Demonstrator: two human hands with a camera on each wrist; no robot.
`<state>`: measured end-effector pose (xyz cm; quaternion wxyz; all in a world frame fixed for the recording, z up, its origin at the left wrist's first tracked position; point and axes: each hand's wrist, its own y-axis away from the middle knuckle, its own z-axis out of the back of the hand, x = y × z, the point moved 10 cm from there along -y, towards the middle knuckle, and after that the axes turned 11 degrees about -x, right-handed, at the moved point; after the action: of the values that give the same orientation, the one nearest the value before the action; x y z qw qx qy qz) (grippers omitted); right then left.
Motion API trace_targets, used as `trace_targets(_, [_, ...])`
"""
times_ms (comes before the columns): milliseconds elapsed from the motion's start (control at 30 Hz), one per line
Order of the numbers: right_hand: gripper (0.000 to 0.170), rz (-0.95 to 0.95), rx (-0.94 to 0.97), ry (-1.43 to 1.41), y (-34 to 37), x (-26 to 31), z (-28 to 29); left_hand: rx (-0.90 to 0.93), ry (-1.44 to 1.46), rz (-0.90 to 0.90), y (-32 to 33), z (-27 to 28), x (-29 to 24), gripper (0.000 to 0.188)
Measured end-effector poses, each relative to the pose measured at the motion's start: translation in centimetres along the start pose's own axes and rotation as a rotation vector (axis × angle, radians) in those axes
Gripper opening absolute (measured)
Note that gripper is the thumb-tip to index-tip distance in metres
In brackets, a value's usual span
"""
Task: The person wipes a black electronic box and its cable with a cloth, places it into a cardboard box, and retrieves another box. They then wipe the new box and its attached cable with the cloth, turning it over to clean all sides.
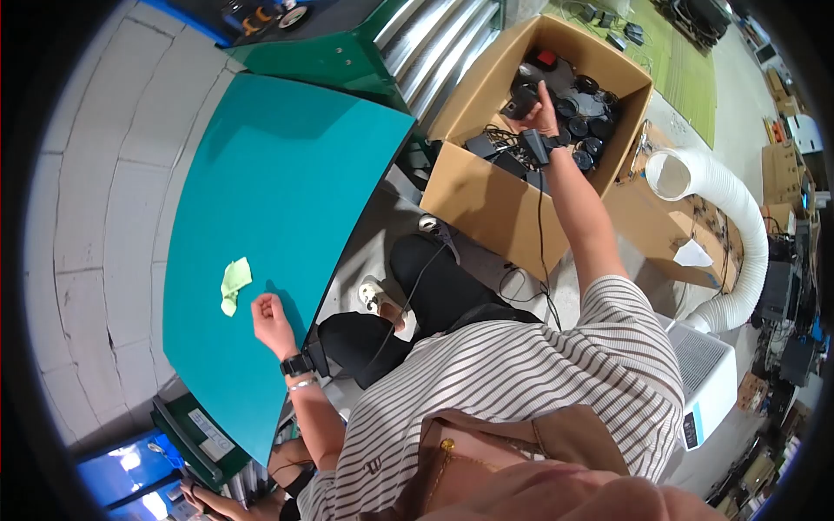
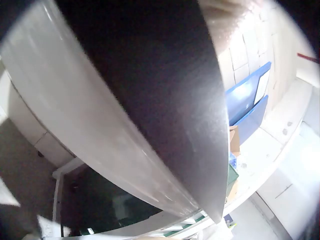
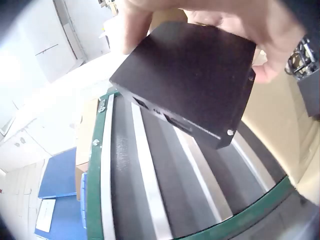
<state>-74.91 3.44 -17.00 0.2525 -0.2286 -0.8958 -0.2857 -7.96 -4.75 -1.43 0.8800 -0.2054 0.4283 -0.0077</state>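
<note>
My right hand (image 1: 542,117) is over the cardboard box (image 1: 495,204) and grips a small black metal case (image 3: 185,82) between thumb and fingers. Slots that look like ports run along one edge of the case, and screws show at its side. Beneath the hand, the box holds several round black devices (image 1: 598,128), black adapters and tangled cables. Idle on the teal tabletop (image 1: 261,182), near its edge, my left hand (image 1: 273,325) has loosely curled fingers and holds nothing. A crumpled pale green cloth (image 1: 234,285) lies just beyond it. The left wrist view catches only a blurred bit of that hand.
A roller conveyor (image 1: 434,43) with a green frame adjoins the box. To the right are a white flexible duct (image 1: 747,217) and a white machine (image 1: 708,382). Another person's arm (image 1: 221,504) shows at the lower left. A cable hangs down the box's near side.
</note>
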Motion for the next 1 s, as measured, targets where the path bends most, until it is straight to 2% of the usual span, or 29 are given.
trace_targets(33, [0.048, -0.024, 0.054, 0.019, 0.0, 0.7, -0.1, 0.004, 0.02, 0.001, 0.0, 0.0, -0.1, 0.009])
trace_targets(100, [0.046, -0.069, 0.022, -0.143, -0.1, 1.3, -0.1, 0.004, 0.0, 0.027, 0.0, 0.2, 0.2, 0.009])
trace_targets(133, [0.044, -0.127, 0.142, -0.22, 0.5, 1.6, -1.8, 0.017, 0.038, 0.037, 0.0, 0.0, 0.5, 0.009])
trace_targets(167, [0.044, -0.121, 0.185, -0.265, 1.0, 2.1, -2.6, 0.029, 0.08, 0.045, 0.0, -0.2, 0.7, 0.009])
trace_targets(200, [0.043, -0.099, 0.228, -0.231, 2.5, 2.7, -4.5, 0.014, 0.091, 0.052, -0.1, 0.0, 0.8, 0.009])
trace_targets(267, [0.042, -0.06, 0.31, -0.155, 5.9, 3.4, -9.3, 0.14, 0.257, 0.126, 0.0, -0.6, 0.9, 0.011])
trace_targets(367, [0.035, 0.239, 0.452, 0.165, 14.3, 4.5, -18.2, 0.347, 0.406, 0.222, -0.3, -1.4, 1.0, 0.019])
trace_targets(400, [0.032, 0.482, 0.525, 0.43, 17.2, 4.8, -21.1, 0.389, 0.421, 0.278, -0.4, -1.2, 0.5, 0.021])
trace_targets(433, [0.033, 0.592, 0.592, 0.615, 20.3, 4.1, -24.3, 0.422, 0.414, 0.289, -0.6, -1.0, -0.2, 0.027])
trace_targets(500, [0.027, 0.755, 0.78, 0.86, 25.9, 0.8, -29.9, 0.469, 0.512, 0.33, -1.4, -0.9, -0.5, 0.032])
trace_targets(567, [0.022, 0.739, 0.876, 1.045, 30.0, -4.3, -34.3, 0.528, 0.558, 0.305, -2.3, -0.9, -1.6, 0.037])
trace_targets(600, [0.023, 0.804, 0.935, 1.106, 32.2, -6.0, -36.2, 0.538, 0.603, 0.295, -2.4, -1.1, -2.4, 0.04])
trace_targets(633, [0.028, 0.769, 0.978, 1.212, 33.3, -9.2, -38.2, 0.56, 0.655, 0.269, -3.0, -1.3, -2.6, 0.043])
trace_targets(700, [0.034, 0.993, 1.084, 1.356, 35.0, -14.5, -41.3, 0.567, 0.739, 0.309, -3.9, -1.4, -2.2, 0.05])
trace_targets(733, [0.04, 1.006, 1.116, 1.476, 34.8, -17.7, -42.2, 0.57, 0.76, 0.335, -4.2, -1.4, -2.4, 0.054])
trace_targets(767, [0.044, 1.157, 1.158, 1.491, 35.3, -20.3, -43.1, 0.576, 0.784, 0.362, -4.3, -1.3, -2.4, 0.058])
trace_targets(867, [0.042, 1.173, 1.25, 1.682, 35.8, -26.9, -44.2, 0.581, 0.906, 0.335, -4.1, -1.0, -3.2, 0.065])
trace_targets(900, [0.043, 1.151, 1.296, 1.724, 36.0, -29.1, -44.5, 0.63, 0.951, 0.318, -4.1, -0.9, -3.2, 0.068])
trace_targets(933, [0.053, 1.123, 1.322, 1.795, 36.2, -31.1, -45.0, 0.604, 1.028, 0.367, -4.2, -0.7, -2.3, 0.066])
trace_targets(1000, [0.055, 1.087, 1.381, 1.819, 36.0, -34.4, -45.7, 0.551, 1.124, 0.413, -4.5, -0.1, -0.8, 0.065])
